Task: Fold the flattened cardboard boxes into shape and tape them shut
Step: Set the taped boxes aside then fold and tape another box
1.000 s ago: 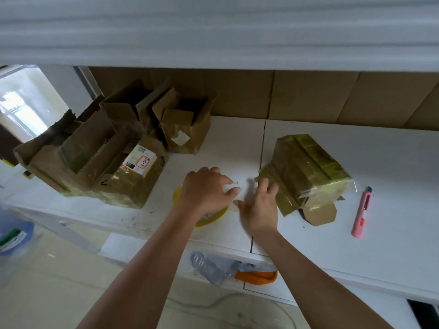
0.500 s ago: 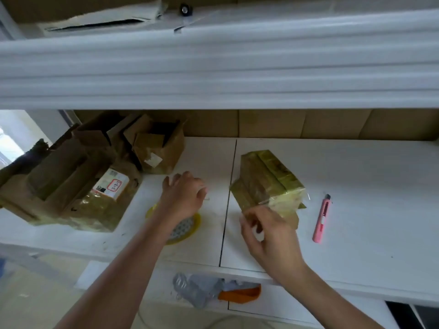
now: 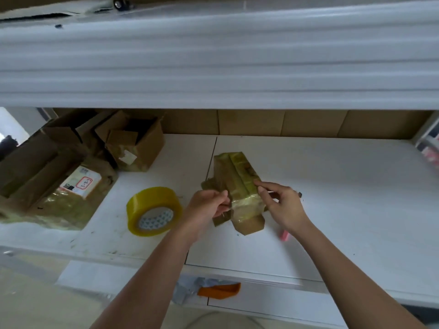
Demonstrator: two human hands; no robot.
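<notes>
A small cardboard box point(image 3: 237, 181), wrapped in yellowish tape, lies on the white shelf point(image 3: 332, 210) at the middle. Its near flaps stick out. My left hand point(image 3: 209, 205) pinches the box's near left side at a strip of clear tape. My right hand point(image 3: 282, 205) is at the box's right side, its index finger touching the top edge and the other fingers curled. A yellow roll of tape point(image 3: 153, 211) stands free on the shelf to the left of my left hand.
A pile of taped and open cardboard boxes point(image 3: 78, 162) fills the left of the shelf. A pink cutter point(image 3: 283, 235) lies mostly hidden under my right wrist. An upper shelf edge point(image 3: 213, 67) overhangs. An orange object point(image 3: 219, 289) lies on the lower ledge.
My left hand has left the tape roll and moved right to the box's near left side. My right hand rose to the box's right edge. The roll now stands uncovered.
</notes>
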